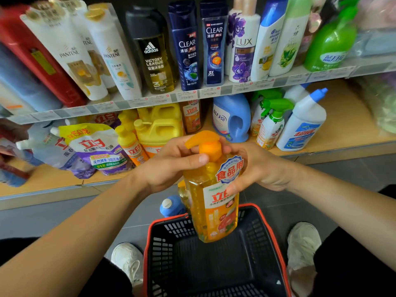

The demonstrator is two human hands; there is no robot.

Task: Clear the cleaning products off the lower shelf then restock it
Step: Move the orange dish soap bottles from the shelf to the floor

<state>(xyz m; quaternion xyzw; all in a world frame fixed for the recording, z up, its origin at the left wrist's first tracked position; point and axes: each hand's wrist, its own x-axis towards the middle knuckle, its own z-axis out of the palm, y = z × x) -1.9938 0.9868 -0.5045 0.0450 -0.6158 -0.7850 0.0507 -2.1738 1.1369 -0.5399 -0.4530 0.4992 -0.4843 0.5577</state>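
Note:
An orange dish-soap pump bottle (214,211) hangs upright above a black basket with a red rim (265,230) on the floor. My left hand (169,166) grips its neck from the left, thumb across the front. My right hand (252,168) holds the neck and label from the right. The wooden lower shelf (342,129) carries refill pouches (94,151), yellow jugs (158,127), a blue detergent jug (232,116), green-trigger sprays (272,123) and a white blue-capped bottle (302,123).
The upper shelf (214,92) holds a row of shampoo and body-wash bottles. A blue bottle with a white cap (171,205) stands on the grey floor behind the basket. My shoes (128,260) flank the basket.

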